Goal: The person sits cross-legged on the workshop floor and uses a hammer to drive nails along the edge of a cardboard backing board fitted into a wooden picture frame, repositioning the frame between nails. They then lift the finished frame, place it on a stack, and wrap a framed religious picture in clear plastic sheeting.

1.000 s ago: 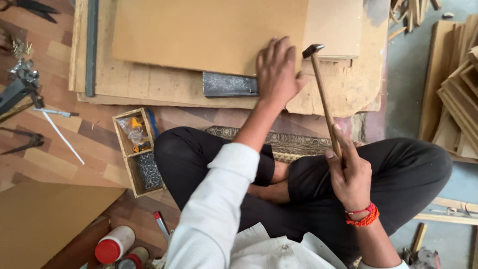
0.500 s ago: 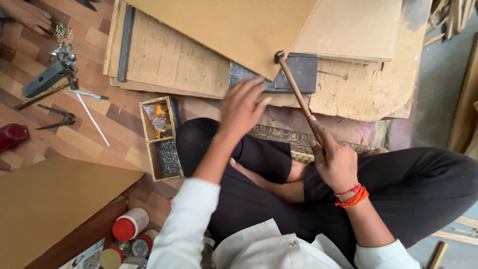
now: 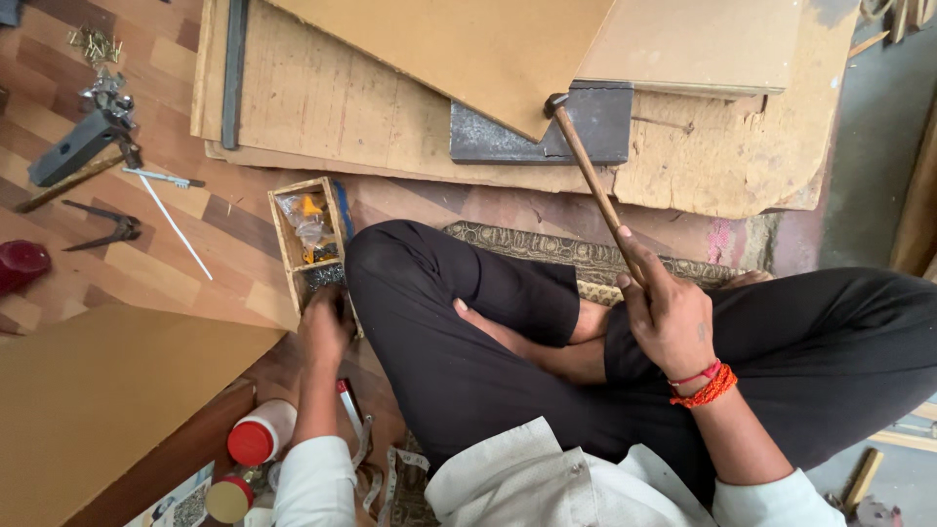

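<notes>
the right hand (image 3: 669, 317) grips a hammer (image 3: 595, 190), fingers wrapped tight around its handle, head pointing to 11 o'clock over a dark metal block (image 3: 595, 122). the left hand (image 3: 327, 327) reaches into a small wooden box (image 3: 293, 244) at 9 o'clock; i cannot tell how its fingers are set.

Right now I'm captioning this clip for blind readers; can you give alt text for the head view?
A person sits cross-legged on the floor, right hand gripping a wooden-handled hammer whose head rests on a dark metal block, while the left hand reaches into a small wooden compartment box. Tan fibreboard sheets lie ahead.
</notes>
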